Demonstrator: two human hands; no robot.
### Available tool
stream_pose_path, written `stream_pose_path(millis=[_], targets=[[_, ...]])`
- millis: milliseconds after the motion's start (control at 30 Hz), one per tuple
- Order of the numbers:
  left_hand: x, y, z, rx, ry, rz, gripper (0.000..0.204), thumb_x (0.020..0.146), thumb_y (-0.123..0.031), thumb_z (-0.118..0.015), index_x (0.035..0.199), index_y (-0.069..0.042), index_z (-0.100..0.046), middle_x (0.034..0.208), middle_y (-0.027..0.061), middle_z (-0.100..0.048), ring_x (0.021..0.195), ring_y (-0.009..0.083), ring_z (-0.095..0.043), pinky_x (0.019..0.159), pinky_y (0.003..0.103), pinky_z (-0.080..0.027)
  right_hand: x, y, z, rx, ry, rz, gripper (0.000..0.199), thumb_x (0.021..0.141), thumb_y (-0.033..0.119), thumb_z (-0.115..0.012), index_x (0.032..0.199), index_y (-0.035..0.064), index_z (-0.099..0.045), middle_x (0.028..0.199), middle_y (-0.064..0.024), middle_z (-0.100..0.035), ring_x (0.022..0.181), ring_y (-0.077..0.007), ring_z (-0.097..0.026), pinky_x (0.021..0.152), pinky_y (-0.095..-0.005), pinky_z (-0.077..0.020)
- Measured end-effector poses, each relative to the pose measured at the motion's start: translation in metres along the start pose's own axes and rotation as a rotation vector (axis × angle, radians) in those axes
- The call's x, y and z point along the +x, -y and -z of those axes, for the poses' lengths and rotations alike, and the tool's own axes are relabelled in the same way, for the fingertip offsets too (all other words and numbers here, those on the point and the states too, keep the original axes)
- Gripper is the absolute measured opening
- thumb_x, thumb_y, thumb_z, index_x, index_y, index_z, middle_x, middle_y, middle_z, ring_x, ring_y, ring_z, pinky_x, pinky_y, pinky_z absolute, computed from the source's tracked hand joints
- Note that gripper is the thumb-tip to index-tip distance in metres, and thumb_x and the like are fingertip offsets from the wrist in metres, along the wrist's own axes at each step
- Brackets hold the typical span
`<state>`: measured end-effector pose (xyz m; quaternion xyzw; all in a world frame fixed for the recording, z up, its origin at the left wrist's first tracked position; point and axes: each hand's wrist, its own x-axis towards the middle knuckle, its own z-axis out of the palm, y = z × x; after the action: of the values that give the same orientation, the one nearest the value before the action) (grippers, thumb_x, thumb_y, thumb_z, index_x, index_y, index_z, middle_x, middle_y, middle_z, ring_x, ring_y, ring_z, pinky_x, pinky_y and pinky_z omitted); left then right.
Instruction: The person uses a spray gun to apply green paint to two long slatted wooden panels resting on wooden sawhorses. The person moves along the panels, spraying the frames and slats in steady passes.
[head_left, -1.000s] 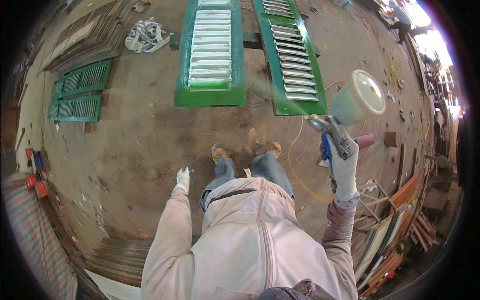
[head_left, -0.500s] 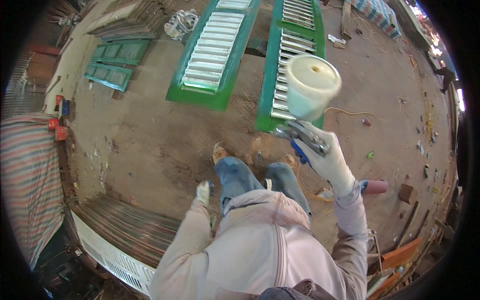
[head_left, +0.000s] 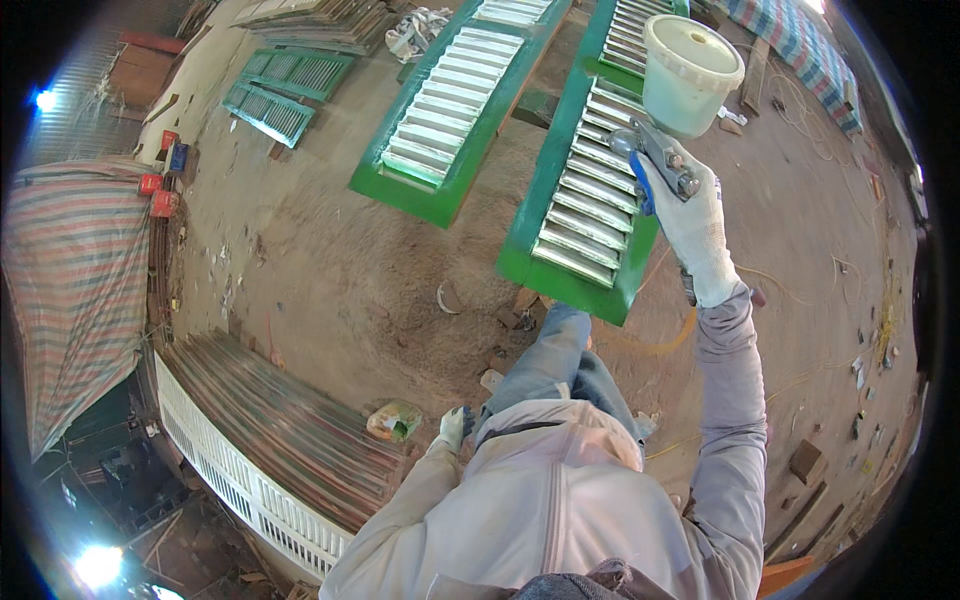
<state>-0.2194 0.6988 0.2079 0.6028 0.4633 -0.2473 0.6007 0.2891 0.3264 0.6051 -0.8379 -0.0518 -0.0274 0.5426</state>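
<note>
Spray gun (head_left: 658, 158) in the gloved right hand (head_left: 700, 230), seen above the right green shutter (head_left: 585, 215).
Gun grip mostly hidden by the right hand, closed round it; left hand (head_left: 455, 428), gloved, low at the person's side, too small to tell whether open or holding anything. Far ends of both shutters cut off; cup (head_left: 690, 90) covers part of the right one. Gun grey metal; cup whitish, lidded. Shutter green-framed, slats pale, glossy. Left green shutter (head_left: 455, 105) left of the right hand, gap between shutters; brown floor (head_left: 340, 230) reaches from left hand to the shutters' near ends.
</note>
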Motion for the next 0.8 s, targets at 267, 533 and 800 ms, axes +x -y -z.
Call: stream_pose_path(millis=[267,533,800], targets=[[0.092,-0.096,-0.065,-0.005,0.147,-0.269,0.021,0.095,-0.032,-0.068,0.102,-0.013,-0.068,0.088,0.0035,-0.071,0.074,0.0168,-0.069,0.06,0.031,-0.053,0.002,-0.002,-0.031,0.036,0.249,0.158,0.042,0.088,0.017,-0.079,0.127,0.006,-0.068,0.096,-0.0058,-0.07,0.082,-0.0133,-0.064,0.075,-0.0281,-0.0532],[0.045,-0.179,-0.125,-0.517,-0.051,0.011,0.035,0.098,-0.031,-0.064,0.125,-0.009,-0.063,0.104,0.0073,-0.075,0.079,0.0172,-0.071,0.064,0.031,-0.055,0.029,-0.014,-0.061,-0.003,0.331,0.217,0.033,0.087,0.026,-0.081,0.115,0.0106,-0.07,0.096,-0.0042,-0.068,0.08,-0.019,-0.067,0.072,-0.0332,-0.0542],[-0.015,-0.109,-0.139,-0.609,-0.396,0.294,0.026,0.095,-0.032,-0.067,0.113,-0.013,-0.07,0.09,0.0026,-0.074,0.068,0.017,-0.068,0.056,0.032,-0.052,0.128,-0.058,-0.048,-0.068,0.113,0.298,0.045,0.089,0.03,-0.08,0.119,0.0024,-0.06,0.101,-0.0087,-0.071,0.082,-0.0188,-0.071,0.076,-0.0311,-0.0558]])
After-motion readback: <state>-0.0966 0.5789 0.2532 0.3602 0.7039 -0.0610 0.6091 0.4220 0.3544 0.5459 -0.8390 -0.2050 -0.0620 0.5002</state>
